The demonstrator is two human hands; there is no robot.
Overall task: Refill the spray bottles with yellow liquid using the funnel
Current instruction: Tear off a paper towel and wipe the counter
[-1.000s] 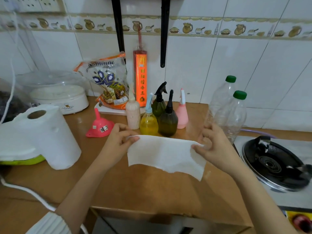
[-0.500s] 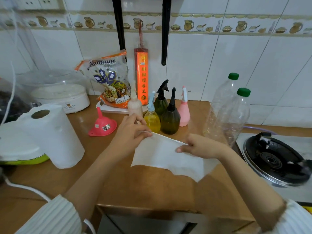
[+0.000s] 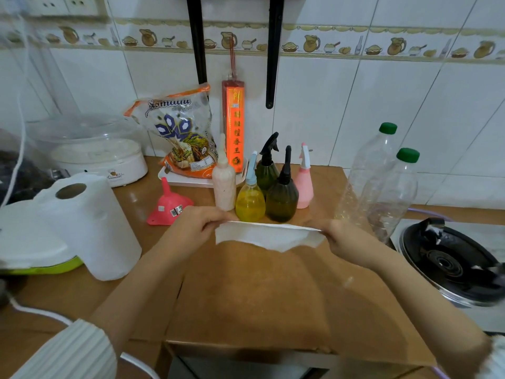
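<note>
Both hands hold one folded sheet of paper towel (image 3: 266, 236) just above the tabletop (image 3: 259, 291) — the left hand (image 3: 195, 228) pinches its left end, the right hand (image 3: 340, 237) pinches its right end, fingers curled onto the paper. The sheet is stretched level between them, its lower edge ragged.

Just behind the sheet stands a cluster of spray bottles: a yellow spray bottle (image 3: 250, 199) with a pale blue nozzle, holding yellow liquid; a dark green spray bottle (image 3: 281, 198) with a black nozzle touching its right side; a second green bottle (image 3: 266, 166) with a black trigger behind these two; and a pink spray bottle (image 3: 304, 181) at the right. A cream squeeze bottle (image 3: 224, 181) stands upright just left of the yellow one.

Left of that, the pink funnel (image 3: 168, 205) sits mouth-down on the tabletop, spout pointing up, near the left hand but apart from it. A roll of paper towel (image 3: 90, 225) stands further left. Two clear plastic bottles (image 3: 382, 187) with green caps stand at the right — beside them is a black gas burner (image 3: 448, 261). Against the tiled wall lean a snack bag (image 3: 180, 135) and a red incense packet (image 3: 233, 124).
</note>
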